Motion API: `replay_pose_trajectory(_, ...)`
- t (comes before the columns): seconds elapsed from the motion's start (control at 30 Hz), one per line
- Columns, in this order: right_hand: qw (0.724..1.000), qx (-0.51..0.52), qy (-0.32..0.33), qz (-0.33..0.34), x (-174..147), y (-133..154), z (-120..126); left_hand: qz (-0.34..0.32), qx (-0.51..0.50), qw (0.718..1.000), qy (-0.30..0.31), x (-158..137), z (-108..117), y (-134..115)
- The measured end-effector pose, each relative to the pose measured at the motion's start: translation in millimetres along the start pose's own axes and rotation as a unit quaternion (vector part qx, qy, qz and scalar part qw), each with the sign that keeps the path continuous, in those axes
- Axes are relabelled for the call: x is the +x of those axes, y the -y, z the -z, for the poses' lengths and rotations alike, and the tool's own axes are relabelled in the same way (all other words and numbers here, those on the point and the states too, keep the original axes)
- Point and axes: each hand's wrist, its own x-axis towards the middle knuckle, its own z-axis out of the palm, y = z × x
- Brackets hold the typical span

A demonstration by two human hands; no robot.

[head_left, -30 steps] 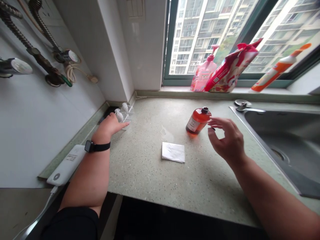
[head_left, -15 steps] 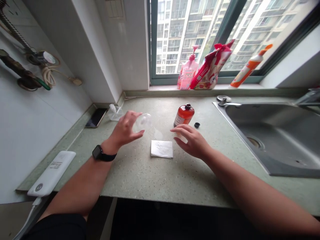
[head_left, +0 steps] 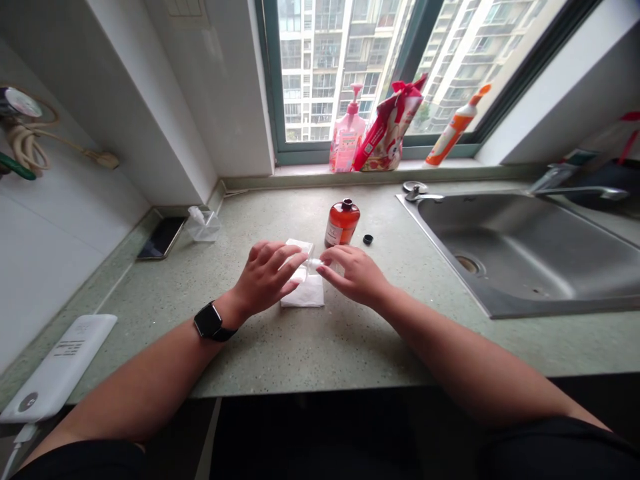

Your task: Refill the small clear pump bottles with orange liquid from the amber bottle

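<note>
Mid-frame, the left hand (head_left: pixel 270 273) curls, half open, around a small clear bottle (head_left: pixel 314 265) while the right hand (head_left: pixel 357 275) pinches its top; a red bottle (head_left: pixel 342 225) stands uncapped higher in the frame.

No readable text, apparently.

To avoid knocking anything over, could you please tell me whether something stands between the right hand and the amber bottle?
Nothing visible stands between the right hand and the amber bottle just beyond it; the black cap lies to the bottle's right.
</note>
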Motion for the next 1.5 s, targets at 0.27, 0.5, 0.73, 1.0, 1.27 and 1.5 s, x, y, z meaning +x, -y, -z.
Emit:
replay_pose_trajectory(0.27,0.999,-0.005,0.038,-0.018,2.0,-2.4,-6.7,-0.013,0.002,1.000,-0.001,1.0,-4.5,-2.7)
replay_pose_trajectory(0.5,0.999,-0.037,0.012,-0.002,1.8,-8.3,-13.3,0.011,-0.013,1.000,0.008,-0.7,-7.0,-2.0)
replay_pose_trajectory(0.73,0.999,0.002,-0.034,0.017,0.1,-2.7,-15.0,0.031,-0.020,0.999,0.017,0.2,-6.7,0.3)
replay_pose_trajectory(1.0,0.999,0.003,-0.033,-0.014,0.6,-4.7,-13.4,0.027,-0.032,0.999,0.016,-1.0,-7.3,1.3)
replay_pose_trajectory(1.27,0.994,0.064,-0.089,0.027,-2.7,-11.7,-20.9,0.050,-0.029,0.998,0.020,-0.1,-6.9,1.9)
replay_pose_trajectory(1.5,0.994,0.058,-0.084,0.032,-3.4,-16.0,-19.8,0.056,-0.023,0.998,-0.013,-1.4,-9.7,4.2)
